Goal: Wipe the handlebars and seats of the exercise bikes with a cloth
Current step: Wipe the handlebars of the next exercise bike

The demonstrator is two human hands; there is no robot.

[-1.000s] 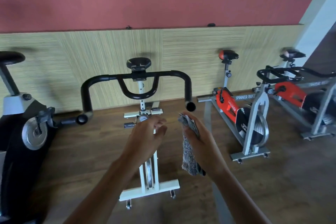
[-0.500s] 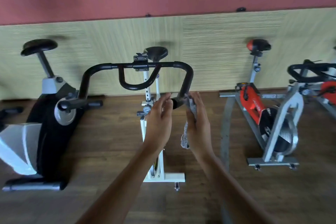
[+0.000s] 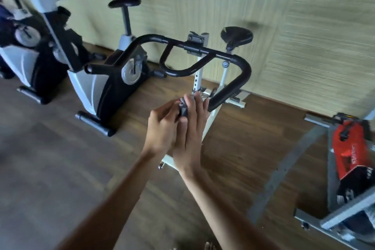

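- bunching the cloth point(image 3: 183, 108) between both hands, you are curling your left hand point(image 3: 163, 128) round it while your right hand point(image 3: 192, 130) is lying flat-fingered against it.
- holding it just beside the handlebar point(image 3: 229, 89) end.
- risking a drop, since only one hand is gripping.

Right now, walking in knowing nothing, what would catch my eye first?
Two bare hands meet in the middle: the left hand curls its fingers round a bunched grey cloth, held against the straight-fingered right hand. Just beyond them loops the black handlebar of a white exercise bike, with its black seat behind. A red spin bike stands at the right edge.
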